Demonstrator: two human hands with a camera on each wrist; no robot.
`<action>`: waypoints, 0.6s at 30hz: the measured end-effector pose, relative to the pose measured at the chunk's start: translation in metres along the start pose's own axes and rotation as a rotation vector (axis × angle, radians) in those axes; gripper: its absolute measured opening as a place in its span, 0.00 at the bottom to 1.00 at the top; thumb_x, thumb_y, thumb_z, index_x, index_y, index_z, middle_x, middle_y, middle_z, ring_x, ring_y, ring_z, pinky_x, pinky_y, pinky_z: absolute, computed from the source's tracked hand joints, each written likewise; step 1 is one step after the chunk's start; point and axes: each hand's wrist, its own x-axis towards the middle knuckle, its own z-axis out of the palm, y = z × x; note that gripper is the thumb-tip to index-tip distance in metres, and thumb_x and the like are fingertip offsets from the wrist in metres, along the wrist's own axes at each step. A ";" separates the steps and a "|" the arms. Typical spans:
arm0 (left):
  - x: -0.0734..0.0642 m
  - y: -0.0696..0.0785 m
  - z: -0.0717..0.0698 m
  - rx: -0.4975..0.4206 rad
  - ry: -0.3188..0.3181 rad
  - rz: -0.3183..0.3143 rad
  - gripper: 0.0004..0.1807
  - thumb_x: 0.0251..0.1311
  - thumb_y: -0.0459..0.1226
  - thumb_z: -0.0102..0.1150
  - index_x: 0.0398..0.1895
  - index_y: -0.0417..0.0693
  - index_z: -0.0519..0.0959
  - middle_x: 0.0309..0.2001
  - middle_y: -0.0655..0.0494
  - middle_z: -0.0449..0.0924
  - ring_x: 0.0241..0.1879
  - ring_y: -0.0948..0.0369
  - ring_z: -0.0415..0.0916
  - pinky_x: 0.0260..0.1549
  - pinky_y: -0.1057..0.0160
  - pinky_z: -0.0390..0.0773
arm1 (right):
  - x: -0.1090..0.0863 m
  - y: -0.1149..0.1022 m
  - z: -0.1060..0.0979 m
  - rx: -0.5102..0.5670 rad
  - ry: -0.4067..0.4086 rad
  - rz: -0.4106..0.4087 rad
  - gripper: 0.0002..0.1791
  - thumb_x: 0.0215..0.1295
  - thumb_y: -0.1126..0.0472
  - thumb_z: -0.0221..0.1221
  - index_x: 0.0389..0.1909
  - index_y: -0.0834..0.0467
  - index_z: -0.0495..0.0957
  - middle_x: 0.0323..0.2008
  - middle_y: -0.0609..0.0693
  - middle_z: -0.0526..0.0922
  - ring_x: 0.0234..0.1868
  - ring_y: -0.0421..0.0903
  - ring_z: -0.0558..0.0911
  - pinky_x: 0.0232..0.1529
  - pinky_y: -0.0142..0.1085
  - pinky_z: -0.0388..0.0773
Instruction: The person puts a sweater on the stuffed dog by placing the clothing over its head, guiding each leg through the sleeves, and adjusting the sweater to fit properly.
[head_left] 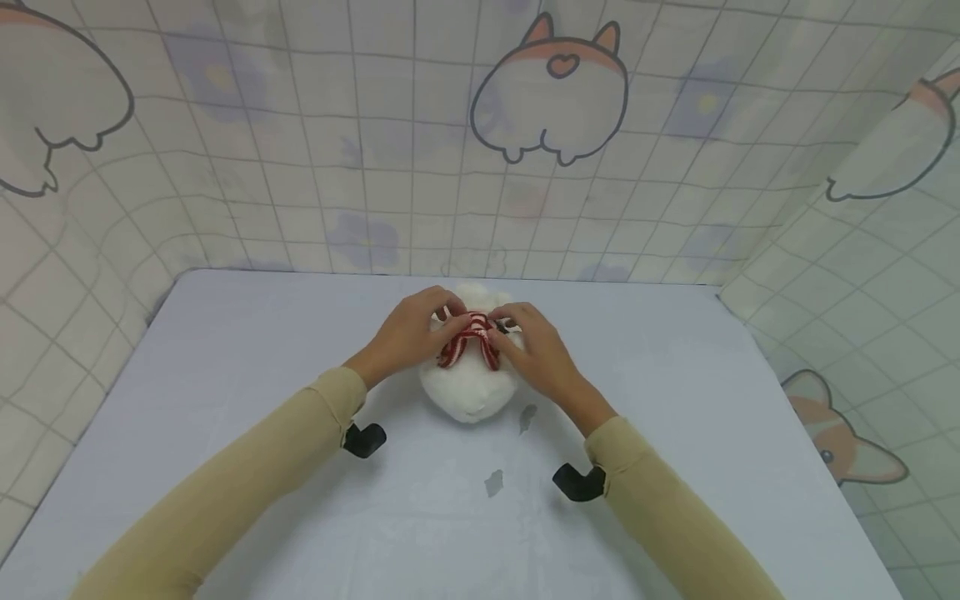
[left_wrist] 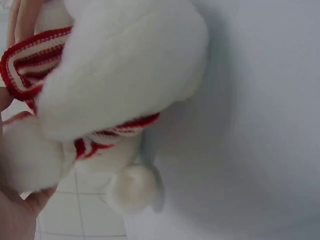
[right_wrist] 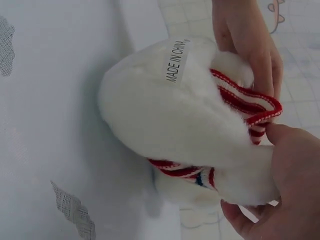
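Observation:
A white plush toy [head_left: 468,387] lies on the table, a red-and-white striped knitted scarf [head_left: 477,323] around it. Its two scarf tails hang down over the plush in the head view. My left hand [head_left: 422,327] pinches the scarf from the left, thumb on the knit. From the right, my right hand [head_left: 534,346] pinches it close beside, thumb and fingers curled at the striped band. In the right wrist view the right thumb [right_wrist: 287,134] meets the folded scarf, and a "MADE IN CHINA" label [right_wrist: 176,62] shows on the plush. The toy's far side is mostly hidden.
The table [head_left: 262,517] has a pale cover with two grey patches [head_left: 493,482] in front of the plush. Behind and at both sides hangs a checked curtain [head_left: 375,125] with cartoon dogs. Black mounts [head_left: 364,440] stick out under both sleeves.

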 end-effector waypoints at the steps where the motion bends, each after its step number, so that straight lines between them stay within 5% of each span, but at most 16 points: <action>1: 0.002 0.003 0.000 0.007 -0.014 -0.005 0.12 0.65 0.47 0.58 0.43 0.50 0.79 0.43 0.56 0.79 0.41 0.59 0.75 0.40 0.59 0.77 | 0.001 -0.001 0.001 -0.009 -0.001 -0.010 0.17 0.69 0.53 0.58 0.54 0.55 0.75 0.55 0.50 0.76 0.58 0.48 0.75 0.62 0.46 0.72; 11: 0.002 0.007 -0.001 0.105 -0.227 -0.055 0.25 0.53 0.47 0.70 0.54 0.53 0.76 0.56 0.54 0.71 0.56 0.54 0.71 0.59 0.51 0.73 | 0.000 -0.003 0.004 -0.060 -0.077 0.051 0.22 0.57 0.53 0.68 0.53 0.51 0.76 0.58 0.51 0.72 0.61 0.50 0.72 0.63 0.48 0.71; 18: -0.003 0.001 0.000 0.087 -0.249 -0.053 0.27 0.52 0.43 0.71 0.56 0.51 0.74 0.57 0.53 0.70 0.57 0.54 0.70 0.61 0.50 0.72 | -0.004 0.001 0.007 0.035 -0.111 0.113 0.27 0.60 0.48 0.66 0.58 0.51 0.71 0.60 0.51 0.70 0.62 0.50 0.71 0.64 0.49 0.70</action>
